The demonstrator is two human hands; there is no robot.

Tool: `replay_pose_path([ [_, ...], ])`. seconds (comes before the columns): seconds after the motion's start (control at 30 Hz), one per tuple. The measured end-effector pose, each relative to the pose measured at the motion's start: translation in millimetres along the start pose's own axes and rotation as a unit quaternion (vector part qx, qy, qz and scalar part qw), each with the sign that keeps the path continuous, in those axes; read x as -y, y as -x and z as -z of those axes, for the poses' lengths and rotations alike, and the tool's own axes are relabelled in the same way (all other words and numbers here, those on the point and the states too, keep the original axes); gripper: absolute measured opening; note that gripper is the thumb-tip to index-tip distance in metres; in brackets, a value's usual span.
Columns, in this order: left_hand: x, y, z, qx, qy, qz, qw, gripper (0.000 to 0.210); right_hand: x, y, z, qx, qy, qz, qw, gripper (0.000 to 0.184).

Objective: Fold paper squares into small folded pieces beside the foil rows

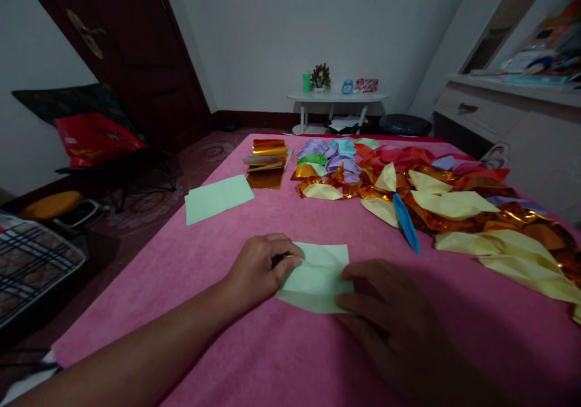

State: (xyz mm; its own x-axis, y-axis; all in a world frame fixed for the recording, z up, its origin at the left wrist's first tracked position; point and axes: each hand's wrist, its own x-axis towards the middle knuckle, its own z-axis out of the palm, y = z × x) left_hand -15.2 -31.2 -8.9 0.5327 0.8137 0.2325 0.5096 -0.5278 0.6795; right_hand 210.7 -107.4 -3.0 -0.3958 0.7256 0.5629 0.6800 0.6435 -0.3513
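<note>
A sheet of pale green paper (320, 274) lies on the pink tablecloth between my hands, with a crease running across it. At its left edge my left hand (265, 266) pinches it between thumb and fingers. My right hand (390, 316) grips the opposite edge, its fingertips on the paper and its thumb partly in shadow. Farther off to the left rests a small stack of pale green sheets (218, 198). Behind that sits a pile of shiny gold foil paper (265, 165).
Many folded paper pieces in gold, cream, red and purple (431, 201) cover the right and far right of the pink tablecloth (181, 310). A blue folded strip (406, 224) lies among them. Beyond stand a white side table (338, 97) and a chair with a red bag (97, 140).
</note>
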Motion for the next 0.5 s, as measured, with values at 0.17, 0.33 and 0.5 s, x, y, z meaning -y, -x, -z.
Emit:
replay_pose_path([
  [0.17,0.8,-1.8,-1.4,-0.014,0.024,0.046,0.999,0.013,4.2,-0.2,0.6,-0.026,0.006,0.023,0.999,0.012],
  [0.33,4.8,-1.3,-3.9,-0.029,0.045,0.082,0.995,0.013,5.2,-3.0,-0.4,-0.008,-0.008,0.039,0.999,0.014],
  [0.5,7.5,-0.6,-5.0,-0.034,0.055,0.088,0.994,0.012,5.4,-6.2,-0.7,0.002,-0.027,0.033,0.999,0.014],
])
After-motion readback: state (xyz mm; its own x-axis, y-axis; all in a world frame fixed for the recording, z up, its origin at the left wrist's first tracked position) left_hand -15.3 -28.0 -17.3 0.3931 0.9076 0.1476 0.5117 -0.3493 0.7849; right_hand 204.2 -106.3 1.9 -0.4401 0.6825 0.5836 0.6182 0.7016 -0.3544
